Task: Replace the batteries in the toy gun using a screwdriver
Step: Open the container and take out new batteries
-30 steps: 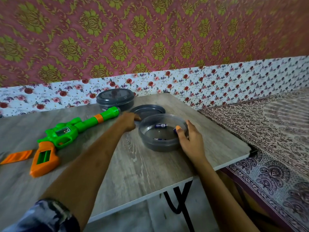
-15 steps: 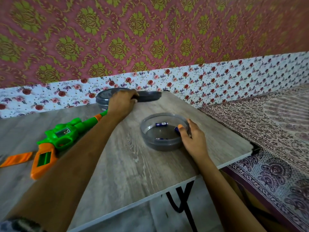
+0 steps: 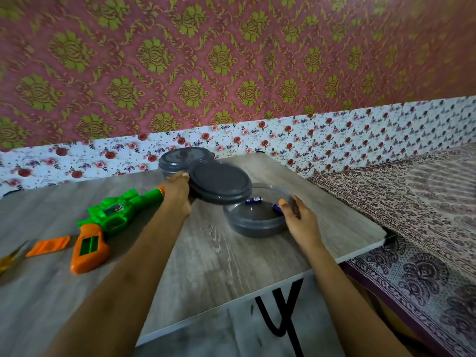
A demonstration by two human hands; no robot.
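Observation:
A green and orange toy gun (image 3: 103, 222) lies on the grey wooden table (image 3: 219, 258), its battery bay open in the orange grip. Left of the gun lies its orange battery cover (image 3: 49, 246), and a yellow-handled screwdriver (image 3: 10, 256) shows at the left edge. My left hand (image 3: 177, 194) grips a dark grey round lid (image 3: 220, 182) by its rim and holds it tilted above the open grey container (image 3: 255, 217). Blue batteries (image 3: 253, 200) lie inside that container. My right hand (image 3: 298, 222) grips the container's right rim.
A second grey container (image 3: 185, 158) with its lid on stands at the back by the floral wall. The table's front edge and right corner are close to the container. A patterned bedspread (image 3: 412, 215) lies to the right, black table legs (image 3: 280, 313) below.
My left hand picked the lid up from the table behind the container, lifted it, and has swung it right, over the open container. My right hand stayed on the rim.

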